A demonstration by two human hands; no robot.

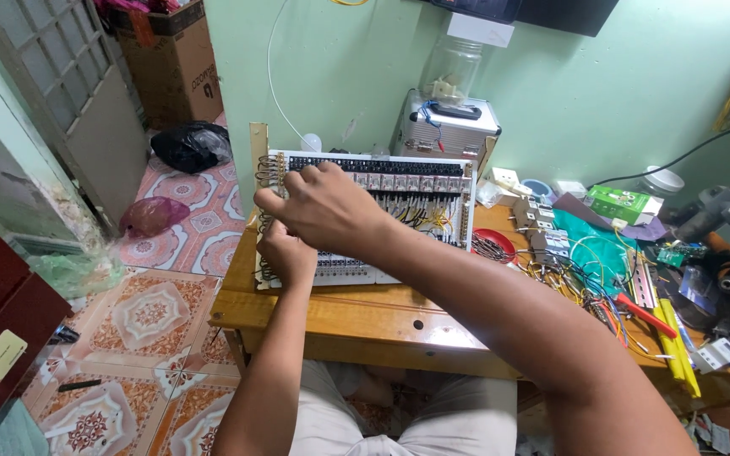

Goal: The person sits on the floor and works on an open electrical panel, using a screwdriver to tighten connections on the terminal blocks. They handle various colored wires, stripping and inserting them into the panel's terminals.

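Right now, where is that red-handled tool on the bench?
In the head view the red-handled tool lies on the right side of the wooden table, among the tangle of loose wires, just left of the yellow strips.

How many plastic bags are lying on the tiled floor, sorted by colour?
Black bag: 1
Pink bag: 1
Clear greenish bag: 1
Total: 3
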